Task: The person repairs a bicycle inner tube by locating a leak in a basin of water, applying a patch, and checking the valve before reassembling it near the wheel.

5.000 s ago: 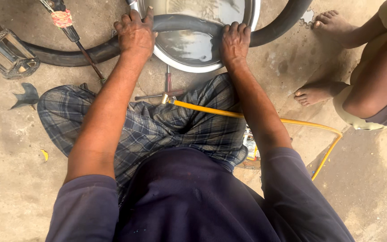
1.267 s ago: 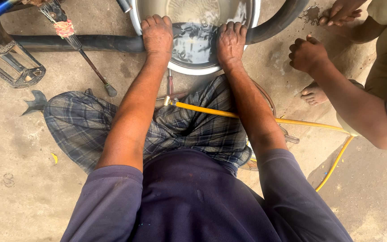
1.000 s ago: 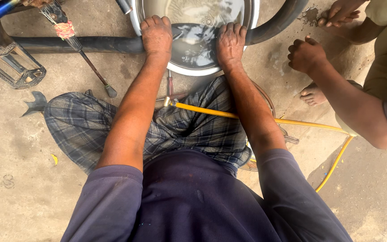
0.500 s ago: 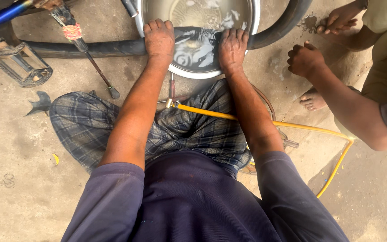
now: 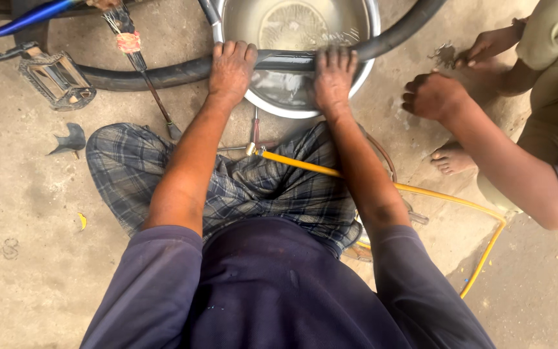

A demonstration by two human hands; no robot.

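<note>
While the person sits on the concrete floor [image 5: 20,213], a bicycle pedal [image 5: 57,79] lies well to the left of the left hand [image 5: 231,67], and a thin metal tool [image 5: 142,68] with a red-and-white wrap lies between them. The left hand is closed over the black inner tube [image 5: 162,71] – fingers curled on top, just at the near rim of the steel basin [image 5: 292,26]. The tube runs from this hand across the basin to the right hand [image 5: 332,77], which presses it down with fingers flat and close together, the tips over the water. Past the right hand the tube rises toward the upper right. Below both wrists a yellow hose [image 5: 382,184] with a brass tip lies on the checked cloth [image 5: 253,187] on the lap. To the right of the right hand, apart from it, another person's hand [image 5: 431,95] hangs loosely closed – it holds nothing that I can see.
</note>
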